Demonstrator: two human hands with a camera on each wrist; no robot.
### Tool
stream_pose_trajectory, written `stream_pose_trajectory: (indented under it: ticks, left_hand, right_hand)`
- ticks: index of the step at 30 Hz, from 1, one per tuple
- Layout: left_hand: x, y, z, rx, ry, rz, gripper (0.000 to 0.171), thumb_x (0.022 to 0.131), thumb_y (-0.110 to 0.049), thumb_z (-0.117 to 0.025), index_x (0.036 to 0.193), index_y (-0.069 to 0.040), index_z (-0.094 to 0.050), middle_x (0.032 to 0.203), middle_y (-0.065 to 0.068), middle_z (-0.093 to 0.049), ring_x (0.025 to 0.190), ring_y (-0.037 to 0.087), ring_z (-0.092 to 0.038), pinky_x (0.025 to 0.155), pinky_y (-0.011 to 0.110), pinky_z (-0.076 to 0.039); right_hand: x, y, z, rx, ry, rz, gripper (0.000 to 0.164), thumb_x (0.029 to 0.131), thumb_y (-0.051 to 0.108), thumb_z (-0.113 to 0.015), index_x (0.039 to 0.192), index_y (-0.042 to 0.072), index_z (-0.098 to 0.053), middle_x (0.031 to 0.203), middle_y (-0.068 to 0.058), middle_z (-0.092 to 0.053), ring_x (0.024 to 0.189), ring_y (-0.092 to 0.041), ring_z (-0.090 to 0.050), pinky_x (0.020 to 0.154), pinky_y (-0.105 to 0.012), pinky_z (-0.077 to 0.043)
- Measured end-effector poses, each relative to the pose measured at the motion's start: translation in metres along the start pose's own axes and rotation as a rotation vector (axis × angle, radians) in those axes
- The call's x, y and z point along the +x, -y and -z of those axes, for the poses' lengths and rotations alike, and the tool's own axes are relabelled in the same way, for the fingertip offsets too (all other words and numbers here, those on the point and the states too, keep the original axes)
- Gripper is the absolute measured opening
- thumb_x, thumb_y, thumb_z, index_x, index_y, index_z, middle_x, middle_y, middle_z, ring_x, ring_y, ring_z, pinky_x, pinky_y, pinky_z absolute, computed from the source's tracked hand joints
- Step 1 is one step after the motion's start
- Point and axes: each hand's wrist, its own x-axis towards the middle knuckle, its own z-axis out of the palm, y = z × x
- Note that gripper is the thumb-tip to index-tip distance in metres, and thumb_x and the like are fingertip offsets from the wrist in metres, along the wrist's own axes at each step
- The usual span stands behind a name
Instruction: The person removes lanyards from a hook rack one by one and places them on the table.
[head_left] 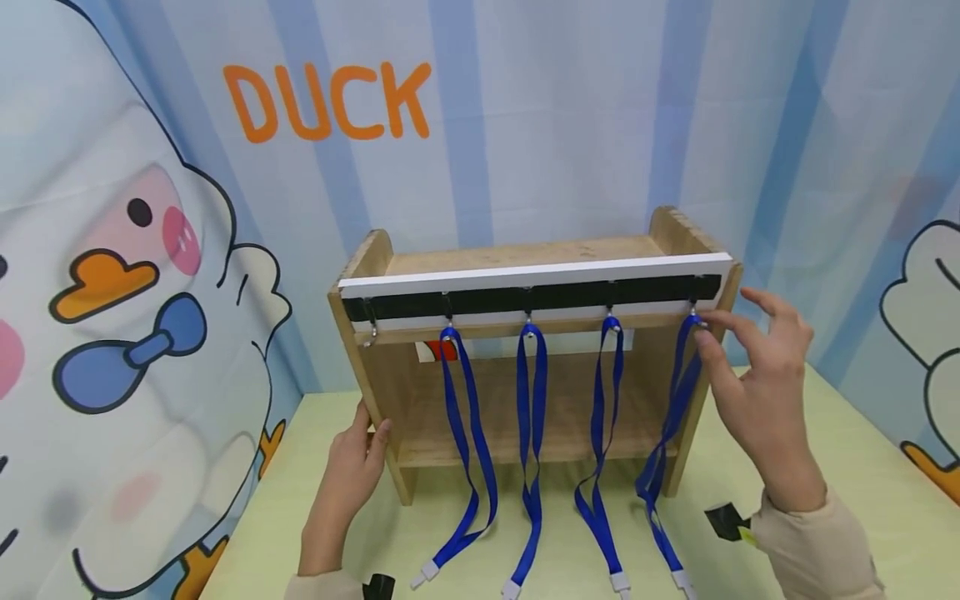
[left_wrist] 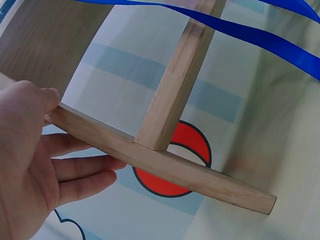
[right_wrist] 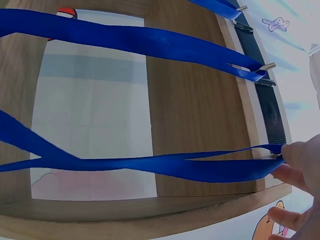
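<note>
Four blue lanyards [head_left: 678, 392] hang along the wooden rack [head_left: 562, 408], the right hand [head_left: 765, 383] pinching the rightmost between thumb and forefinger at its hook [head_left: 693, 308], the left hand [head_left: 352, 467] gripping the rack's left side.

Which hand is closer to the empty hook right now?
Left. The left hand grips the shelf's side below the empty hook; the right hand is at the opposite end, pinching the rightmost lanyard.
</note>
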Motion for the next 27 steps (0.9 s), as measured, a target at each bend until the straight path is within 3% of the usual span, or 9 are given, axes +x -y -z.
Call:
stream_pose_trajectory:
  ticks: [3,11,27]
  left_hand:
    - [0.001,0.000,-0.001,0.002,0.002,-0.004,0.041,0.107,-0.016,-0.052,0.144,0.000,-0.040,0.125,0.031,-0.062,0.102,0.043,-0.069,0.080,0.055,-0.058]
    - [0.002,-0.001,-0.001,0.004,0.007,-0.024,0.044,0.107,-0.015,-0.053,0.146,0.000,-0.038,0.128,0.032,-0.061,0.099,0.044,-0.070,0.080,0.055,-0.058]
    - [0.001,-0.001,0.004,-0.002,0.003,-0.027,0.044,0.107,-0.014,-0.052,0.146,0.000,-0.038,0.128,0.032,-0.061,0.098,0.044,-0.071,0.078,0.054,-0.059]
  right_hand:
    - [0.001,0.000,0.001,0.005,-0.006,0.006,0.019,0.095,0.006,-0.069,0.107,-0.008,-0.071,0.141,-0.033,-0.046,0.135,-0.052,-0.031,0.105,-0.066,-0.022]
    - [0.001,0.004,0.006,0.005,-0.053,-0.008,0.010,0.086,-0.008,-0.073,0.096,-0.010,-0.071,0.138,-0.030,-0.052,0.130,-0.050,-0.035,0.084,-0.053,-0.029]
    - [-0.006,0.018,0.024,-0.008,-0.053,-0.025,0.013,0.085,-0.010,-0.072,0.098,-0.009,-0.073,0.137,-0.026,-0.055,0.133,-0.044,-0.038,0.097,-0.055,-0.033]
